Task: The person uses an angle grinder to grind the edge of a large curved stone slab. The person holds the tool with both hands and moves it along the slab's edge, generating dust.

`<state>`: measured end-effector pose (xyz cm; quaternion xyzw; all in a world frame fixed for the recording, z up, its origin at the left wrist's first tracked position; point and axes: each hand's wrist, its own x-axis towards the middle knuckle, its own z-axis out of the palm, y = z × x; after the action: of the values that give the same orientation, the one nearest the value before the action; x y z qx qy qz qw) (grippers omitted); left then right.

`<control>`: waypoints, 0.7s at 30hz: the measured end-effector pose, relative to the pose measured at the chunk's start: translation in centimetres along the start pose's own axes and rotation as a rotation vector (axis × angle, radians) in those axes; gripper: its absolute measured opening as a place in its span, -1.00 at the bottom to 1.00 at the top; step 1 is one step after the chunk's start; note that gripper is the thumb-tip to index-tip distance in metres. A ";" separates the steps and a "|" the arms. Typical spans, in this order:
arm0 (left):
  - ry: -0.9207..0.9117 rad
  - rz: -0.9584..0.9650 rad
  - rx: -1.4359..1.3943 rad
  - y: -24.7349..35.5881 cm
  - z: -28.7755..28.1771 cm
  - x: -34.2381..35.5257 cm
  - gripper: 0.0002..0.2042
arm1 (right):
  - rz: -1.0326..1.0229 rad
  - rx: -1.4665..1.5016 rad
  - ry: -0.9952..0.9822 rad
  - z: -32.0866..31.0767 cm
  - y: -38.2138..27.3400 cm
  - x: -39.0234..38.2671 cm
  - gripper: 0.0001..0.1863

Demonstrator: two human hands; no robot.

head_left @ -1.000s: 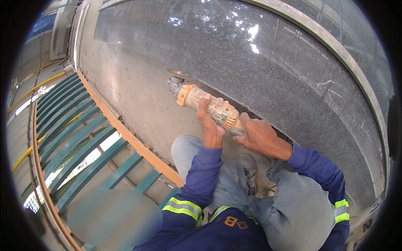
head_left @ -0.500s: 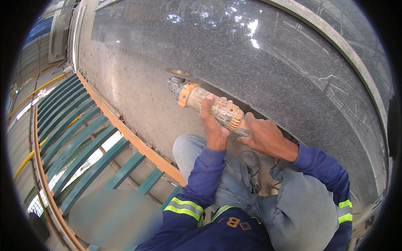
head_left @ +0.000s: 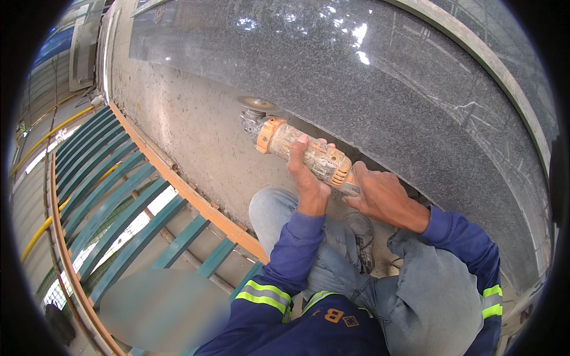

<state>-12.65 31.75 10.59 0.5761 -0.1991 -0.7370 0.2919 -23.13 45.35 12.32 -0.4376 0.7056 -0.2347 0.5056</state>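
Observation:
A dusty orange angle grinder (head_left: pixel 303 155) lies across both of my hands, its head pointing to the far left. My left hand (head_left: pixel 309 181) wraps round the middle of its body, thumb on top. Round the rear end, my right hand (head_left: pixel 386 194) is closed, with its fingers partly hidden. The round cutting disc (head_left: pixel 259 104) sits flat at the grinder's head, beside the near edge of a dark grey polished stone slab (head_left: pixel 356 101). Whether the disc touches the slab I cannot tell.
To the left runs a railing of green slats (head_left: pixel 133 202) with an orange-brown rail (head_left: pixel 196 199). Bare concrete (head_left: pixel 178 107) lies between it and the slab. A pale frame bar (head_left: pixel 487 56) borders the slab's far side. My bent knees are close below the grinder.
The whole view has shifted slightly, and the grinder with both hands appears a little further right and lower. My grip on it is unchanged.

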 end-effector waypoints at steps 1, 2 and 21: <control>-0.005 -0.004 -0.002 0.0 0.0 0.1 -0.55 | -0.002 -0.005 0.006 0.0 0.0 0.0 -0.56; -0.010 -0.008 -0.004 0.0 0.0 0.1 -0.55 | -0.003 -0.009 0.012 0.1 0.1 0.0 -0.56; -0.087 -0.036 -0.022 0.2 -0.9 1.7 -0.56 | -0.060 0.000 0.106 1.1 0.0 0.2 -0.57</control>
<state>-11.99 30.55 9.21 0.5439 -0.1931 -0.7687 0.2758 -22.13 45.28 11.81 -0.4454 0.7180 -0.2727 0.4601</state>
